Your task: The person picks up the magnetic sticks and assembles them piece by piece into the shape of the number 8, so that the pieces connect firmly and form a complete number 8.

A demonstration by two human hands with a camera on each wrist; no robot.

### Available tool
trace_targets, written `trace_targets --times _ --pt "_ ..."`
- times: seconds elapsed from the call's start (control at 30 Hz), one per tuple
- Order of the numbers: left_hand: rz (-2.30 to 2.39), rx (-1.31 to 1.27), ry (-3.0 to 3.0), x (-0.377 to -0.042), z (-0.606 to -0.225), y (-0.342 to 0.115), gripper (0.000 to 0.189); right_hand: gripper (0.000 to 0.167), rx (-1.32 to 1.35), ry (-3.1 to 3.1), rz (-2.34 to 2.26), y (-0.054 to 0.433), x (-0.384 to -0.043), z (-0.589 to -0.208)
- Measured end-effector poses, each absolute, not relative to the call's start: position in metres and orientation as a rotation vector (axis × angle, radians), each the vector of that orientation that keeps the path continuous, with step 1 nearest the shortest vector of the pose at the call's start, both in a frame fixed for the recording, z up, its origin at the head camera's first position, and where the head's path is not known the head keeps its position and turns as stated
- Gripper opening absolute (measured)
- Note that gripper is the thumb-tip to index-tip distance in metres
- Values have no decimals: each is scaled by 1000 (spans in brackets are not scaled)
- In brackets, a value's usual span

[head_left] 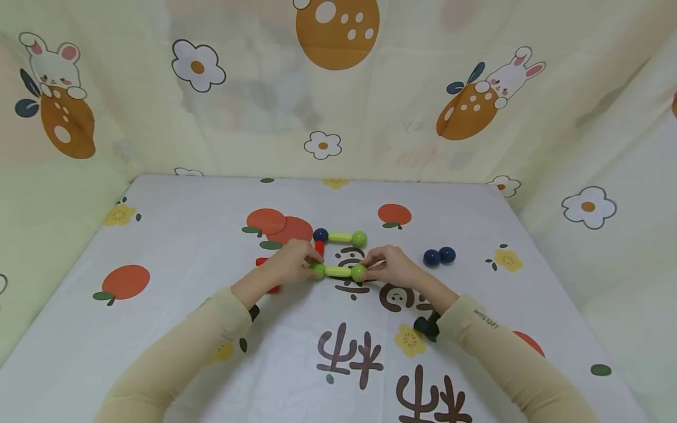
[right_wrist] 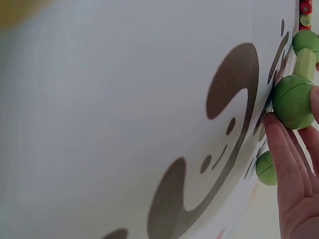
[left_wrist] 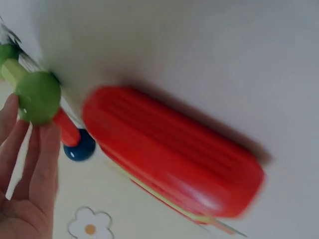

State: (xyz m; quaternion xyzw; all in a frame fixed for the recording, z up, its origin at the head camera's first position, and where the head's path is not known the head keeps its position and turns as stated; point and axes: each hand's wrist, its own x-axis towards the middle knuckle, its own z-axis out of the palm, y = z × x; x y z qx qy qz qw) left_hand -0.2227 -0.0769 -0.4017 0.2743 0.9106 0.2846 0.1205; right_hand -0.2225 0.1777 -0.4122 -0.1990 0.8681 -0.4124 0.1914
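On the table, small toy rods and balls are joined into a three-sided shape. My left hand (head_left: 290, 263) pinches its near-left green ball (left_wrist: 39, 97). My right hand (head_left: 394, 267) pinches the near-right green ball (right_wrist: 293, 102). Between those two balls runs a yellow-green rod (head_left: 338, 271). From the left one, a red rod (head_left: 319, 248) leads back to a dark blue ball (head_left: 320, 235). A second yellow-green rod (head_left: 339, 237) joins that blue ball to a far green ball (head_left: 359, 238). The near and far green balls on the right have no rod between them.
Loose red rods (left_wrist: 174, 152) lie beside my left wrist, partly hidden by it in the head view. Two dark blue balls (head_left: 439, 256) sit to the right. Dark pieces (head_left: 426, 326) lie by my right cuff, another dark piece (head_left: 254, 312) by the left cuff.
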Motion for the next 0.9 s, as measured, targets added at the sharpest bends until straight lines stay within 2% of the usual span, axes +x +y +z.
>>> trace_targets --times 0.27,0.67,0.9 --pt "978 850 2620 -226 -402 -103 22 23 -575 2443 -1172 178 -222 -414" --pt "833 580 2765 -227 -396 -147 24 26 -573 2456 -1163 175 -220 -410" --pt "684 604 2766 -227 -407 -156 26 26 -568 2486 -1153 174 -214 -409"
